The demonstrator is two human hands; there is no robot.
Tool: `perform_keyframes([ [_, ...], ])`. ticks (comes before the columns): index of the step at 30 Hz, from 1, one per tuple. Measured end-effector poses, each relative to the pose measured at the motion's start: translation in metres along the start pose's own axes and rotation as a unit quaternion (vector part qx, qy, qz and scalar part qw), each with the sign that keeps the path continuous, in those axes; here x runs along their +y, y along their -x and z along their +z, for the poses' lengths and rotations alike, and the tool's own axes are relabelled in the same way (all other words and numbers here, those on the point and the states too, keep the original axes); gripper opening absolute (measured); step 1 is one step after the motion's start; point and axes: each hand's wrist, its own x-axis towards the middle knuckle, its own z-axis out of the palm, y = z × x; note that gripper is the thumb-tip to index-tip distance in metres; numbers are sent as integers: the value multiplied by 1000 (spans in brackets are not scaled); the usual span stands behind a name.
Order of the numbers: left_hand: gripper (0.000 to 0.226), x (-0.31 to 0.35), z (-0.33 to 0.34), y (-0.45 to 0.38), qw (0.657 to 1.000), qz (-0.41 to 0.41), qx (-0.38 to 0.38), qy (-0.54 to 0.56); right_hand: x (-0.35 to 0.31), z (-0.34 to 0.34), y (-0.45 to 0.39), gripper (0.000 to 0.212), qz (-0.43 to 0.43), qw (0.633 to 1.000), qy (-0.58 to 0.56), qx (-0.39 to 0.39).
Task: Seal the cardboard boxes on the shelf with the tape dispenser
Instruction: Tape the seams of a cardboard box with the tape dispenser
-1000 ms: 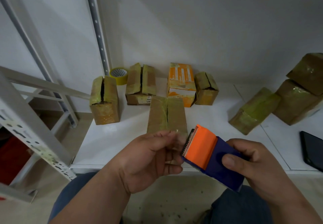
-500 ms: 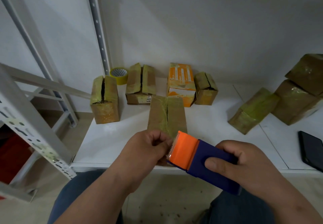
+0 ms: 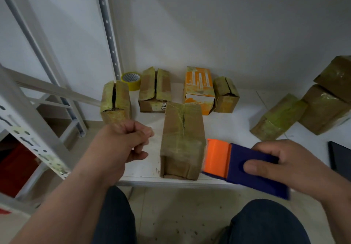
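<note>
two hands are out over the front of a white shelf (image 3: pixel 237 127), so going left to right: grey slotted rack uprights (image 3: pixel 28 122) on the far left, then a split-top cardboard box (image 3: pixel 115 101) with a roll of yellow tape (image 3: pixel 131 80) behind it against the wall. the left hand (image 3: pixel 125 141) hovers just in front of that box, fingers curled into a loose fist. might be pinching clear tape, honestly can't tell, it's blurry. next is a box with its flaps standing up (image 3: pixel 154 91), and in front of it the nearest box (image 3: pixel 182 141), sitting at the shelf's front edge between the hands, top seam cracked open. behind that, an orange carton (image 3: pixel 198 88) and a small brown box (image 3: pixel 226 95). the tape dispenser (image 3: pixel 245 165), orange head and blue body, is just right of the nearest box, head right by its side, gripped by the right hand (image 3: pixel 296 165) with the thumb on top. further right, a tilted taped box (image 3: pixel 277 118), two stacked ones (image 3: pixel 326 105), and a dark flat device (image 3: pixel 340 158) at the edge.
</note>
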Motion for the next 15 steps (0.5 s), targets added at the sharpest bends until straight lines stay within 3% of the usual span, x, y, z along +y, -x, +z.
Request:
perform_keyframes([
  [9,8,-7,0,-22,998,-50,39,23,2,-29,-33,56,36,999,40,1],
  [15,9,-15,14,-33,995,-80,44,28,9,-47,-58,101,63,994,76,-36],
])
